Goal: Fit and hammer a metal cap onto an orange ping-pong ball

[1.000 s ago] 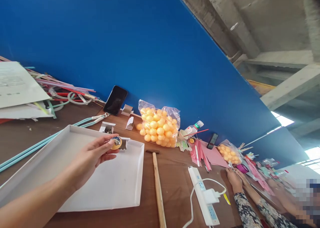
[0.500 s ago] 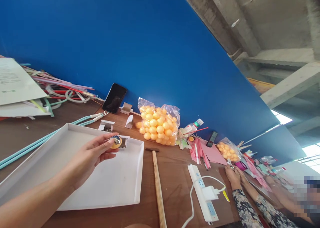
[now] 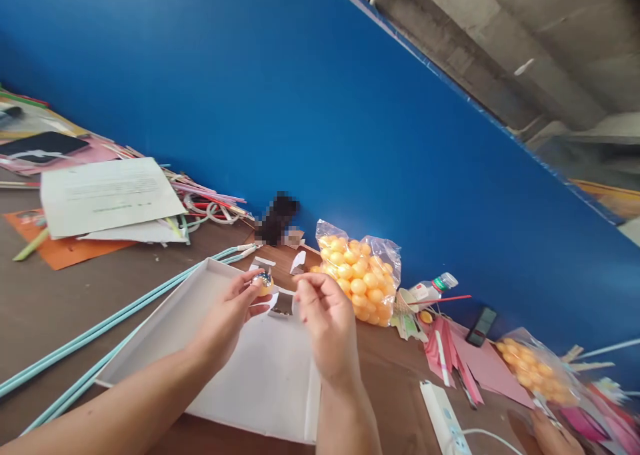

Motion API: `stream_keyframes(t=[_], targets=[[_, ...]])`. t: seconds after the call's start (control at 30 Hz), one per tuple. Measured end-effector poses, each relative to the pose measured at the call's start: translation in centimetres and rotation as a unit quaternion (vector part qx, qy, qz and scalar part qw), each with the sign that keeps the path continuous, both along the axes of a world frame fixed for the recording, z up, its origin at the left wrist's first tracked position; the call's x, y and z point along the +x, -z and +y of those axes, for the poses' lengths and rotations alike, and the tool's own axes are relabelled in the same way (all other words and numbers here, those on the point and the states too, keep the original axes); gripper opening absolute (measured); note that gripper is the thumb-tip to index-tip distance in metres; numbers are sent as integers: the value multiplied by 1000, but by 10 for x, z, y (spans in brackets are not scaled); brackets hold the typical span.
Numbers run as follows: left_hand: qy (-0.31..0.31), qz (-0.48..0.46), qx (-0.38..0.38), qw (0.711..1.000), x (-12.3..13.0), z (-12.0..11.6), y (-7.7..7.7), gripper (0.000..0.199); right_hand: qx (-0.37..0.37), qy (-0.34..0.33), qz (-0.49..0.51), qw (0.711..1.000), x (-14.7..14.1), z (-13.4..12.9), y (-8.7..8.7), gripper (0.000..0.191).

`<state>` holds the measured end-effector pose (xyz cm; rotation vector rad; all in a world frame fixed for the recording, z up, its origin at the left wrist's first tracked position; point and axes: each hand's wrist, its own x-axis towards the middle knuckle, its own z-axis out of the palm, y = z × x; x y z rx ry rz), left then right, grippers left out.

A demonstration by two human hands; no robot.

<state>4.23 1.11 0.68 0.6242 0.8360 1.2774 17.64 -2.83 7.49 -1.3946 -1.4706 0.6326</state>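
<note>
My left hand (image 3: 233,315) holds an orange ball (image 3: 265,284) between thumb and fingertips, above the far part of a shallow white box lid (image 3: 250,375). Shiny silver, dome-like pieces cover part of the ball. To its right, my right hand (image 3: 327,322) is raised with thumb and forefinger pinched together. Whatever lies in that pinch is too small to make out. Between the hands, a small open box (image 3: 283,304) with dark, shiny contents sits at the lid's far edge. Another small white box (image 3: 262,264) is partly hidden behind my left hand.
Behind stands a clear bag of orange balls (image 3: 357,278) against the blue partition (image 3: 250,95). Light-blue cords (image 3: 125,312) and papers (image 3: 113,195) lie left. A power strip (image 3: 445,418), pink paper (image 3: 500,368), a bottle (image 3: 433,287) and another person's hand (image 3: 550,435) are right.
My right hand has come into view beside the ball, fingers pinched. My left hand still holds the ball. The view has turned left, so the table things appear farther right.
</note>
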Motion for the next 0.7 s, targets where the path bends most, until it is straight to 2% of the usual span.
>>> stream_keyframes(t=[0.07, 0.13, 0.17, 0.3, 0.47, 0.63, 0.7], targets=[[0, 1, -9, 1000, 1, 0, -1, 47, -39, 10, -70, 997, 15, 21, 13, 24], [7, 2, -23, 1000, 2, 0, -2, 47, -74, 20, -199, 977, 27, 32, 31, 23], [9, 3, -31, 999, 3, 0, -4, 47, -82, 22, -232, 969, 31, 34, 40, 21], [28, 0, -44, 999, 2, -1, -8, 44, -75, 31, -298, 951, 26, 33, 64, 18], [47, 1, -52, 998, 0, -4, -9, 39, -13, 11, -396, 918, 14, 33, 68, 24], [65, 4, -49, 997, 0, -3, -7, 40, 3, -49, -470, 881, 11, 32, 66, 22], [70, 6, -48, 996, 1, -3, -6, 40, -2, -34, -485, 874, 10, 32, 65, 22]])
